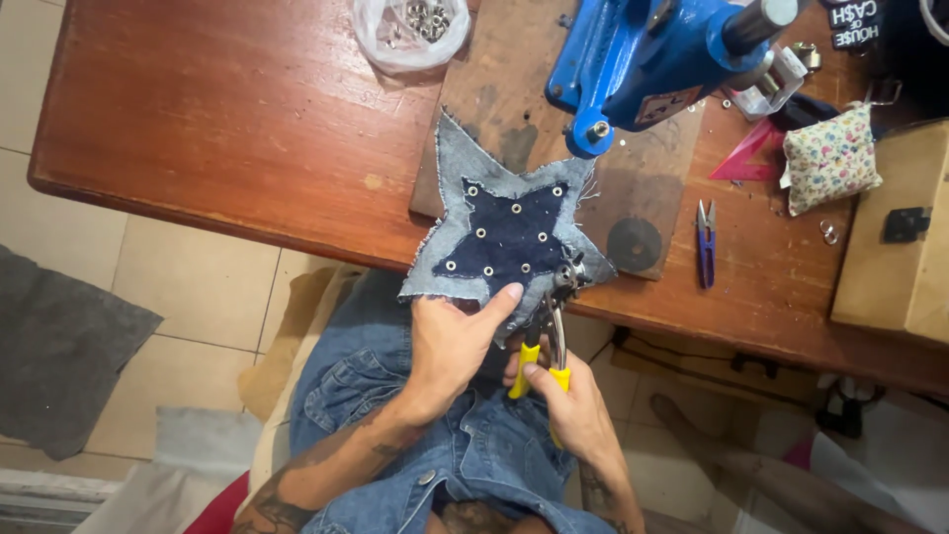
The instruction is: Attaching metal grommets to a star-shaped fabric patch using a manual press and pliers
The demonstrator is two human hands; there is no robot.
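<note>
A small sewing or garment craft workshop, likely set up in a home. A worn wooden worktop (247,119) carries a blue hand press (652,49) mounted on a board (514,59), a bag of metal eyelets (410,30), thread snips (705,242), a floral pincushion (832,158) and a pink set square (743,158). A denim star patch (504,232) studded with eyelets lies at the edge, worked with yellow-handled punch pliers (549,336). Pale floor tiles (188,287) and fabric scraps (59,346) lie below.
</note>
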